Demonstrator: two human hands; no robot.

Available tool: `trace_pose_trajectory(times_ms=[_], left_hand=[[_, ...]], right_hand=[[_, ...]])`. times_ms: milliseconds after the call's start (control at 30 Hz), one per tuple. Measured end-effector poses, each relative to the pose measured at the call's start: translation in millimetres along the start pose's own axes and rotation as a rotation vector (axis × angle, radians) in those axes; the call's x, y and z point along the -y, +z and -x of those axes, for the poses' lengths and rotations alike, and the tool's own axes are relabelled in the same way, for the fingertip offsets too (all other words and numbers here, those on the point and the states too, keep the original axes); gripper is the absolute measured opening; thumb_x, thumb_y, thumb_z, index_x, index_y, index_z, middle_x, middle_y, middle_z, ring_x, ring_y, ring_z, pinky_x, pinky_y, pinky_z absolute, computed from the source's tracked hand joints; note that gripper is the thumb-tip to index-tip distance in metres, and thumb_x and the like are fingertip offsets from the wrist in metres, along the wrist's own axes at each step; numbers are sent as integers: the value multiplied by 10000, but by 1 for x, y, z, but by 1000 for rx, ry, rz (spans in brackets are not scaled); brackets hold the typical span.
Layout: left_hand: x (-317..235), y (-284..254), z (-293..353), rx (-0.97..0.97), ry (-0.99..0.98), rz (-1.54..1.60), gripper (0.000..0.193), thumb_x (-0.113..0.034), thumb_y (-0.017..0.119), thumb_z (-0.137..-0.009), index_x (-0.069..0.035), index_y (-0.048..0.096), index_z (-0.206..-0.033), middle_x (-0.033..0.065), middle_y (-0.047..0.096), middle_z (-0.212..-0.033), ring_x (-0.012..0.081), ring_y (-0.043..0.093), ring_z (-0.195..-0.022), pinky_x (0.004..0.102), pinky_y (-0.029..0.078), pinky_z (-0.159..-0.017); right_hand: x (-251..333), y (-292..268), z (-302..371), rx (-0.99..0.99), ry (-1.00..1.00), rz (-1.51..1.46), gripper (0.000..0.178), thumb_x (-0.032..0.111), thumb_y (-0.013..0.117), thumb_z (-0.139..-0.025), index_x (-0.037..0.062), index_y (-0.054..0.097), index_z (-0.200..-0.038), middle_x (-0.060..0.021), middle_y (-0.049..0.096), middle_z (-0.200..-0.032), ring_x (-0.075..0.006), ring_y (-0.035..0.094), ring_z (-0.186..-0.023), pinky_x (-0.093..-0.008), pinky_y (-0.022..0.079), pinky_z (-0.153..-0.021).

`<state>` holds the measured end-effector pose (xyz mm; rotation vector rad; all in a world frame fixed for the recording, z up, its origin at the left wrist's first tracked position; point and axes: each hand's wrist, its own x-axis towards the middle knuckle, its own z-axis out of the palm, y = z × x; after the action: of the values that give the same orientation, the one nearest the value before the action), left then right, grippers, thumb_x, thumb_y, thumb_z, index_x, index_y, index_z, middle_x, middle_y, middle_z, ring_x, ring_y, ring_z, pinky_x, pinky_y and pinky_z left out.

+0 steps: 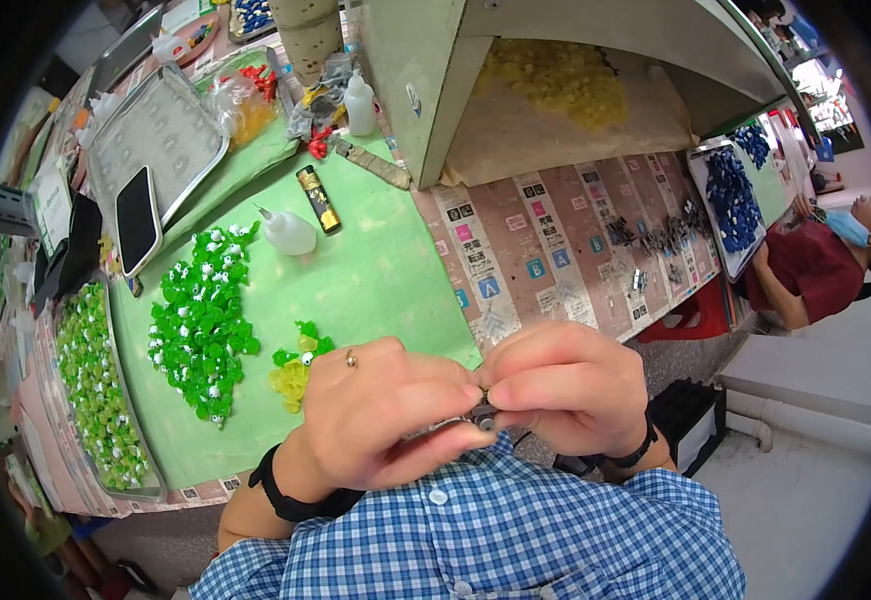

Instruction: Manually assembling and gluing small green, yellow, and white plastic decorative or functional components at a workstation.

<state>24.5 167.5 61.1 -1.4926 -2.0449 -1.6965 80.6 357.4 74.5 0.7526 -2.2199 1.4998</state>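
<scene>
Close in front of my checked shirt, my left hand and my right hand meet fingertip to fingertip. Between them they pinch a small dark grey metal piece, mostly covered by the fingers; its exact kind does not show. Just left of my left hand lie a few green pieces and some yellow translucent pieces. Farther left, a heap of small green plastic figures with white eyeballs spreads over the green sheet.
A needle-tipped squeeze bottle, a black-and-gold lighter and a phone lie beyond the heap. A long tray of green-yellow pieces stands far left. Grey metal pieces lie right, below an open cabinet. A masked person sits far right.
</scene>
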Motion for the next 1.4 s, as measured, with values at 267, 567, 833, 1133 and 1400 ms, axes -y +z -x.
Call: trace_pose_trajectory(times_ms=[267, 567, 833, 1133, 1400], left_hand=[[9, 3, 4, -24, -92, 170, 528, -321, 826, -616, -48, 557, -979, 77, 599, -864, 133, 546, -710, 235, 411, -543], [4, 0, -2, -91, -122, 111, 351, -213, 803, -610, -46, 628, -865, 62, 580, -739, 182, 581, -630, 267, 446, -497], [2, -2, 1, -33, -69, -31, 408, -338, 783, -627, -57, 599, -858, 51, 554, -744, 165, 542, -656, 255, 413, -520], [-1, 1, 3, -87, -77, -46, 371, -270, 798, -647, -47, 577, -845, 55, 557, -720, 167, 529, -613, 249, 398, -509], [-4, 3, 7, -177, -96, -56, 272, -170, 769, -701, -37, 569, -830, 61, 555, -691, 165, 515, -576, 255, 388, -477]], right_hand=[[1, -1, 1, -36, 88, -188, 305, 0, 745, -676, 15, 596, -942, -130, 614, -875, -198, 627, -761, -260, 508, -601], [-3, 3, 3, -75, 168, -283, 313, 10, 749, -681, -14, 589, -949, -155, 632, -915, -217, 632, -798, -285, 524, -637], [-2, -2, -2, 34, 113, -196, 324, 33, 742, -694, -27, 594, -975, -170, 645, -893, -243, 644, -766, -303, 523, -646], [-2, 8, 6, -49, 185, -232, 272, 23, 693, -743, -26, 575, -982, -170, 643, -867, -244, 644, -741, -295, 514, -610], [-4, 19, 1, -53, 56, -117, 257, -26, 648, -754, -14, 528, -981, -172, 632, -842, -257, 644, -723, -299, 516, -591]])
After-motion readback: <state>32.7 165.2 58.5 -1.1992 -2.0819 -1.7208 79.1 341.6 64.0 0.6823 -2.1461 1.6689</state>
